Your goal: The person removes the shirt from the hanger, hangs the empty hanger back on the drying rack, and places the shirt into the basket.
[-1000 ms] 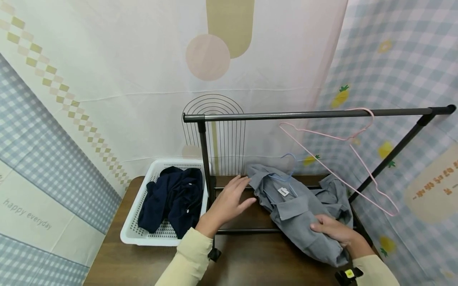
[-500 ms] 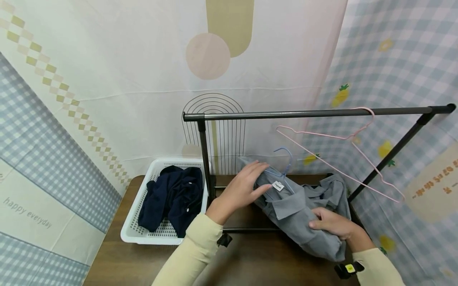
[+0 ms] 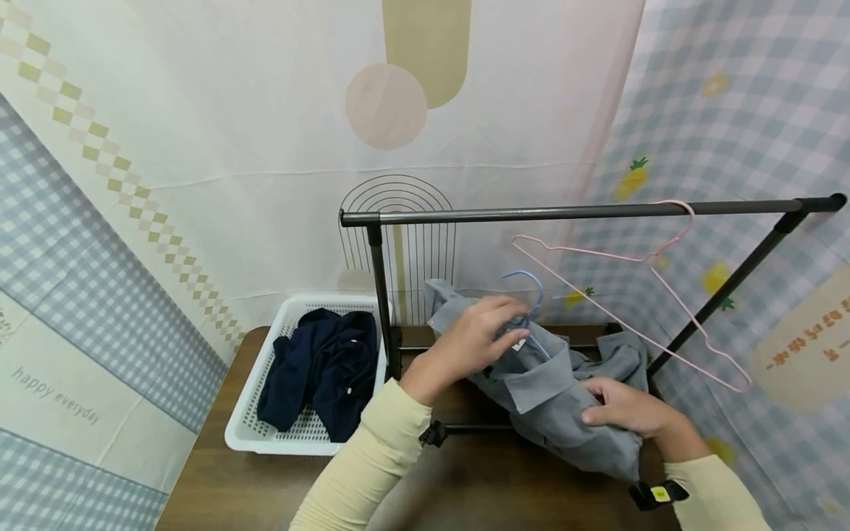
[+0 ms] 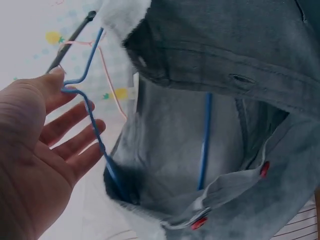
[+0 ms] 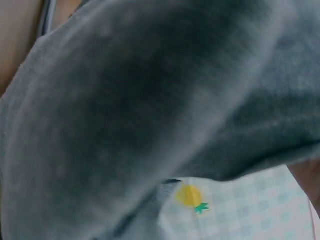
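Note:
A grey shirt (image 3: 551, 391) with an open collar and red buttons lies bunched over the lower rack bars. A blue clothes hanger (image 3: 536, 291) is inside it, its hook standing out of the neck opening and one arm visible within (image 4: 205, 142). My left hand (image 3: 468, 343) is at the collar, thumb and forefinger pinching the hanger below its hook; the other fingers reach behind the wire (image 4: 92, 122). On the right, my right hand (image 3: 627, 409) grips the shirt front, thumb on top. Cloth fills most of the right wrist view and hides those fingers.
A black clothes rack (image 3: 505, 214) stands on the brown table (image 3: 219, 487). From its rail hangs a pink hanger (image 3: 598, 252), right of the blue hook. A white basket (image 3: 242, 435) holding a navy garment (image 3: 325, 369) sits at the left.
My left hand has moved right from the collar's left side to the blue hanger's neck. The hook has risen and shifted slightly left. My right hand keeps its grip on the shirt.

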A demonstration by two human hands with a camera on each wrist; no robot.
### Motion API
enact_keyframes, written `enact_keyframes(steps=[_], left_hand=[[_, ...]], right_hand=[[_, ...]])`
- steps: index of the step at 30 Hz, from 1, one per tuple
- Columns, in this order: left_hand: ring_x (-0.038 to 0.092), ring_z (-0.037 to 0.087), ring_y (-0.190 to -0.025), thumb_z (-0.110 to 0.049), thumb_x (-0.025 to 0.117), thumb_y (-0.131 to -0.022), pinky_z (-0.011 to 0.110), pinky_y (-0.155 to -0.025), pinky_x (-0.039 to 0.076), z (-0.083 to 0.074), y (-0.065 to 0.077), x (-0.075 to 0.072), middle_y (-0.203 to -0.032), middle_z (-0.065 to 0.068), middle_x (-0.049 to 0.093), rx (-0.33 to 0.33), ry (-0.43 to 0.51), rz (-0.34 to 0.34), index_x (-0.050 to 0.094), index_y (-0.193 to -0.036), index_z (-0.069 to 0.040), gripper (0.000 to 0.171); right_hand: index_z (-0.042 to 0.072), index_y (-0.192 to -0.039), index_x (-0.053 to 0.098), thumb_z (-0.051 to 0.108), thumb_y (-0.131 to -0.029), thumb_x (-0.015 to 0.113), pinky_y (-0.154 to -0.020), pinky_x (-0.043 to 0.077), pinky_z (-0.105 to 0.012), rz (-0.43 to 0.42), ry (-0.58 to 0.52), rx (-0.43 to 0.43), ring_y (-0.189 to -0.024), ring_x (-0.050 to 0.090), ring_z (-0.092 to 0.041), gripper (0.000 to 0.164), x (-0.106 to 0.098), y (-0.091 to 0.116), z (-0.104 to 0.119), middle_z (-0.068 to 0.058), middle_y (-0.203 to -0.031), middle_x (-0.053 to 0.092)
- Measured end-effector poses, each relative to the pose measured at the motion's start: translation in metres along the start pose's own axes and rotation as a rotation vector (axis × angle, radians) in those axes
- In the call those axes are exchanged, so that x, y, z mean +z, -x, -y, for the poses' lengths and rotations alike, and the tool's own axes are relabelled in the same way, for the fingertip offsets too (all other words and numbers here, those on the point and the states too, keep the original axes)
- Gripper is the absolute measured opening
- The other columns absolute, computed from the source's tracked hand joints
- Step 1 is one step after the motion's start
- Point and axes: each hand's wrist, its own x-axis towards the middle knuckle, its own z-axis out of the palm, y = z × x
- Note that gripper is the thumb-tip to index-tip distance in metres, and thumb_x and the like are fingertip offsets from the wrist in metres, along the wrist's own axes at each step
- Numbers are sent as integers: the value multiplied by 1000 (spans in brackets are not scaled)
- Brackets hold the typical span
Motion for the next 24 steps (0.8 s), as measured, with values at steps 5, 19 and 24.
enact_keyframes(steps=[5,19,24], left_hand=[[70,16,-104,-14,68,-101,23,-93,55,-6,-1,-4,-113,6,73,65,9,-52,73,-117,-5,19],[61,7,-79,-15,67,-102,16,-75,48,-18,-9,-20,-93,-1,70,173,-33,-101,72,-99,-7,9],[61,8,-78,-15,67,-102,17,-74,49,-21,-10,-25,-93,-1,70,170,-71,-126,74,-101,-7,10]], right_hand=[[-5,-132,62,10,-107,56,-83,62,-34,7,70,-13,-98,74,-16,31,0,2,12,-12,-115,75],[-3,-147,52,0,-106,51,-79,60,-30,2,231,-24,-95,71,-9,41,-2,2,39,0,-119,73],[-9,-151,43,1,-106,51,-88,59,-31,-159,419,19,-109,71,-13,47,1,4,53,-6,-138,66]])
